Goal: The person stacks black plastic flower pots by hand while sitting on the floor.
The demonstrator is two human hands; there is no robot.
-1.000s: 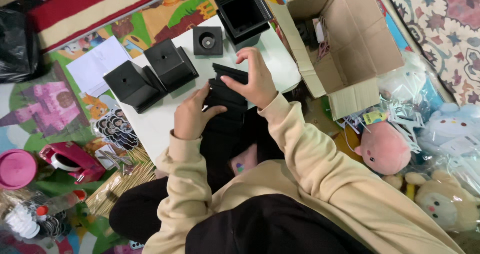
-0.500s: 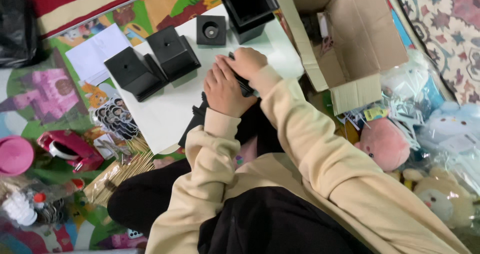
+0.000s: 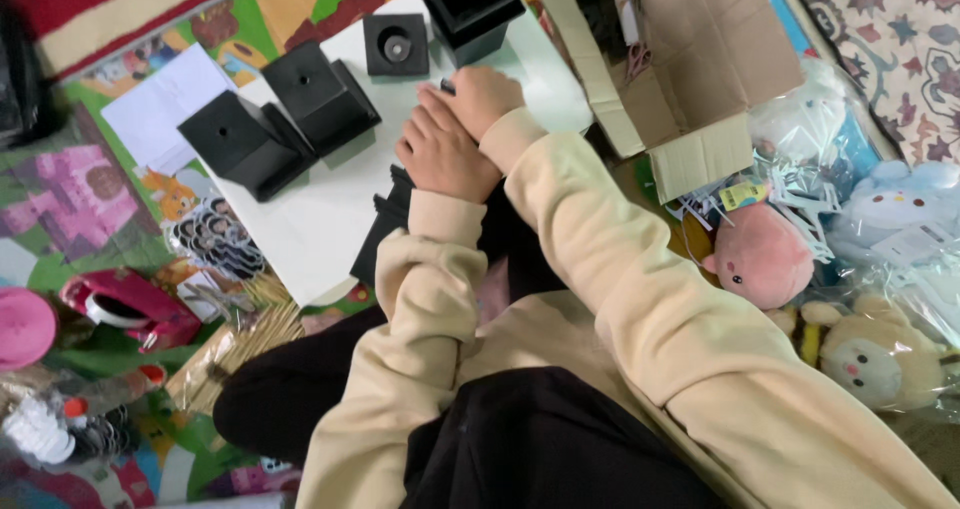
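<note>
Here the person sits on the floor at a low white table point(image 3: 310, 231), and both hands are together over a flat black piece point(image 3: 385, 231) that lies at the near edge of the table, partly on the lap. The left hand point(image 3: 443, 154) lies palm down on the top of this piece, with the fingers bent and pressing it. The right hand point(image 3: 483, 97) is just behind it, touching the left hand, and its fingers are curled around the far end of the piece — how tightly they close I cannot tell, because the hands hide most of it. Both sleeves are cream. On the table, to the left of the hands, two black boxes point(image 3: 280, 119) stand side by side, touching each other, both a little tilted. Behind the hands there is a small black square block point(image 3: 396, 45) with a round hole in the middle, and next to it an open black box point(image 3: 470, 4) at the far edge of the table. A white paper point(image 3: 160, 99) lies on the colourful mat beside the table. To the right stands an open cardboard box point(image 3: 700, 59), and near it — in clear bags — a pink plush toy point(image 3: 762, 257) and other soft toys.
</note>
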